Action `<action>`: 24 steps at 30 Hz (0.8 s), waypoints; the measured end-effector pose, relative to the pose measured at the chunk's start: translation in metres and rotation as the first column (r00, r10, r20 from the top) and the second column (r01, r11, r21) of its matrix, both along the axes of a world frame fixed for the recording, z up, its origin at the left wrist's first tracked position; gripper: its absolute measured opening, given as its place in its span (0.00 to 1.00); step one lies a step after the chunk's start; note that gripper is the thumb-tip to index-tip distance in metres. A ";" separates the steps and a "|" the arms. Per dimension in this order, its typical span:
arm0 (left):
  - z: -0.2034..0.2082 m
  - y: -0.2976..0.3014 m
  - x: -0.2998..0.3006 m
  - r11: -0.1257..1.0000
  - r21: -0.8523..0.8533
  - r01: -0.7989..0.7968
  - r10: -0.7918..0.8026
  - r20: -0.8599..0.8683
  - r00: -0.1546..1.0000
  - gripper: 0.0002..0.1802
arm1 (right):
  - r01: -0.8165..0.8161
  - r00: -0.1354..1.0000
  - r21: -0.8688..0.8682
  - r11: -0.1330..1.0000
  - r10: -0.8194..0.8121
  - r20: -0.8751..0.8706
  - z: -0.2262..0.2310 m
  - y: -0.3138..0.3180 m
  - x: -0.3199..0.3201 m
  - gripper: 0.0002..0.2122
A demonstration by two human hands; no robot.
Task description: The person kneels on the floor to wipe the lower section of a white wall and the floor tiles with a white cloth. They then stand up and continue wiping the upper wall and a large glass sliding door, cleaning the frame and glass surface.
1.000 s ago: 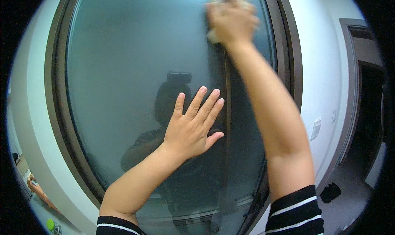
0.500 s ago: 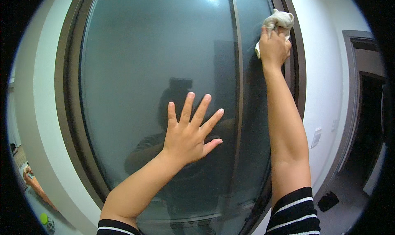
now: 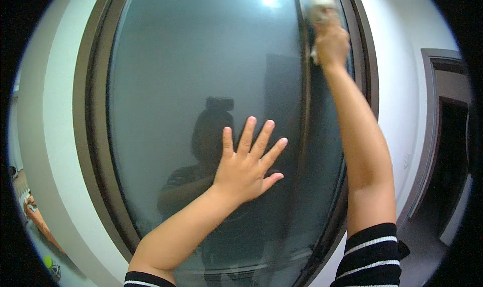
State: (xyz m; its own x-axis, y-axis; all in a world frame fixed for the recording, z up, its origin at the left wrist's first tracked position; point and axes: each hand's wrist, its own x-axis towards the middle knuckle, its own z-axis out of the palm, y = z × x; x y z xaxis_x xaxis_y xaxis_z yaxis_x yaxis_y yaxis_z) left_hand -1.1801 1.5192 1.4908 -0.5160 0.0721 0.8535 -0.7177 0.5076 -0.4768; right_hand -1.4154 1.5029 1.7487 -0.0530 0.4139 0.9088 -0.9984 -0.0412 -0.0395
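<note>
Right hand point(image 3: 332, 45) has a bunched cream cloth point(image 3: 322, 6) clutched up at the glass pane's point(image 3: 176, 86) one o'clock; left hand point(image 3: 240, 175) is splayed open, seven o'clock from it. From where I'm standing, one overly wide swing could bang the brown frame point(image 3: 366, 65) at two, ouch.

The cloth point(image 3: 322, 5) is cream-white, the sleeves point(image 3: 370, 254) black with white stripes, the frame point(image 3: 82, 111) brown.
</note>
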 end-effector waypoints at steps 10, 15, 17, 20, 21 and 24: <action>0.004 -0.005 -0.008 0.998 0.064 0.003 -0.004 0.008 1.000 0.37 | -0.251 0.698 -0.142 0.958 0.077 -0.712 0.013 -0.053 0.212 0.10; -0.004 -0.038 0.002 0.989 0.087 0.117 -0.117 0.000 0.993 0.37 | -0.234 0.141 0.126 0.964 0.162 -0.977 -0.097 -0.023 0.296 0.16; 0.001 -0.024 0.000 0.998 -0.016 0.053 -0.053 -0.015 0.998 0.35 | -0.127 0.433 0.004 0.992 0.059 -0.899 -0.048 -0.025 0.259 0.20; 0.007 -0.019 -0.003 0.999 0.027 -0.018 0.018 0.006 1.000 0.39 | -0.115 0.730 0.039 0.993 0.111 -0.674 0.048 -0.057 0.137 0.13; 0.006 -0.020 -0.011 1.000 0.020 -0.018 0.018 0.002 1.000 0.42 | -0.038 0.826 -0.031 0.999 0.014 -0.563 0.079 -0.059 0.078 0.12; 0.006 -0.019 -0.014 0.999 0.018 0.028 -0.029 0.006 1.000 0.45 | -0.282 0.940 0.041 0.959 0.268 0.210 0.090 -0.022 0.007 0.18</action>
